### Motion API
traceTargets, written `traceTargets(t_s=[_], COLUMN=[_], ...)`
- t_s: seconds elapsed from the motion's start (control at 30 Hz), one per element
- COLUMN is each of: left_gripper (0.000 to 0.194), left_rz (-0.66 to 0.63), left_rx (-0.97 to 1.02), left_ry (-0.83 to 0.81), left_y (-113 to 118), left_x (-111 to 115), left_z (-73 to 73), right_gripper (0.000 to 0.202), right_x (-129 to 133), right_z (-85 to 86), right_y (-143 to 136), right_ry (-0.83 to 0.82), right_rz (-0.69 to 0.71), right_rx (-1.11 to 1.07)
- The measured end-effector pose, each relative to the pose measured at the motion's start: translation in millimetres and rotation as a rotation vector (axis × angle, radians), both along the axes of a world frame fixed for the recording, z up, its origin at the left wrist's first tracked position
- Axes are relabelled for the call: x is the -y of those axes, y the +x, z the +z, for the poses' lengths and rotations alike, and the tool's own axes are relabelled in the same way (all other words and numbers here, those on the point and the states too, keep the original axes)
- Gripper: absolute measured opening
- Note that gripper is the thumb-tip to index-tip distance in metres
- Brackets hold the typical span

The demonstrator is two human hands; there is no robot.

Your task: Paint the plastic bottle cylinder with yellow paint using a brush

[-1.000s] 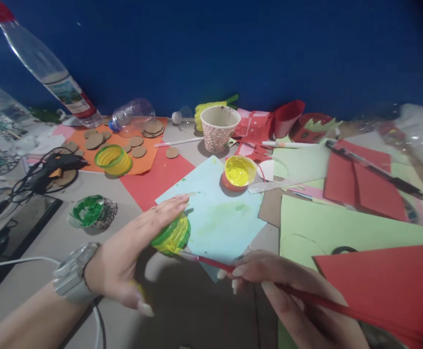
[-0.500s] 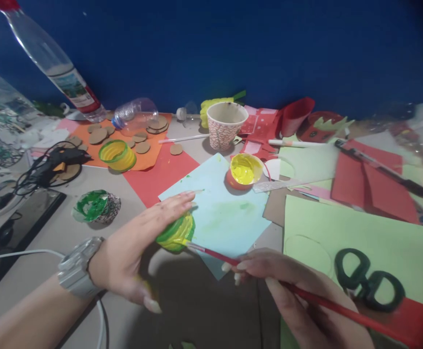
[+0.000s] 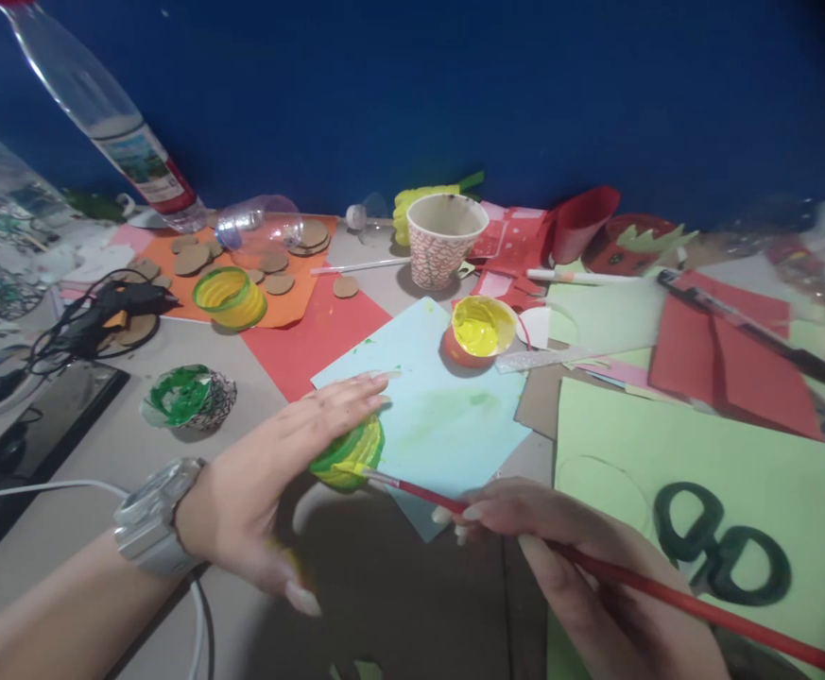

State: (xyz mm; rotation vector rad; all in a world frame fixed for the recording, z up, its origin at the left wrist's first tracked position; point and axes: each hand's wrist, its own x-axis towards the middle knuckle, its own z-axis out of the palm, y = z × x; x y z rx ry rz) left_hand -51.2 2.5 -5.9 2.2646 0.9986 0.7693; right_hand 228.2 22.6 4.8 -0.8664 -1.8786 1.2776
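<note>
A round, ridged plastic bottle piece (image 3: 350, 457), painted in yellow and green bands, lies under the fingers of my left hand (image 3: 270, 482). Those fingers stretch over its far side and steady it, while the thumb stands apart, paint-smudged. My right hand (image 3: 560, 557) is closed around a red paintbrush (image 3: 430, 496), whose tip touches the piece's yellow side. Beyond the hands, a small cut cup of yellow paint (image 3: 478, 327) rests on a light blue sheet (image 3: 447, 430). Left of that sheet stands a cup of green paint (image 3: 183, 397).
Scissors (image 3: 720, 546) lie on green paper (image 3: 617, 416) at right. Behind are a patterned paper cup (image 3: 441, 247), another painted ring (image 3: 232, 298), cardboard discs (image 3: 192, 258) and a tall bottle (image 3: 132, 156). A white cable (image 3: 197, 628) passes below my left wrist.
The view has shifted slightly. Both hands keep nearly the same pose, and the brush tip stays against the painted piece.
</note>
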Motion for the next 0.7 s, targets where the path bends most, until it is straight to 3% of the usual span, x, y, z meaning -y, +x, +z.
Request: traceTargets(t_s=[0.47, 0.7], left_gripper=[0.108, 0.112], left_rz=[0.010, -0.011], left_rx=[0.005, 0.034], left_ry=[-0.043, -0.041], left_y=[-1.3, -4.1], left_x=[1.6, -0.7], left_z=[0.8, -4.2], right_gripper=[0.020, 0.023], right_x=[-1.7, -0.1], right_z=[1.2, 0.4], right_y=[1.4, 1.2], right_ry=[0.023, 0.057], right_rz=[-0.112, -0.012], right_rx=[0.003, -0.007])
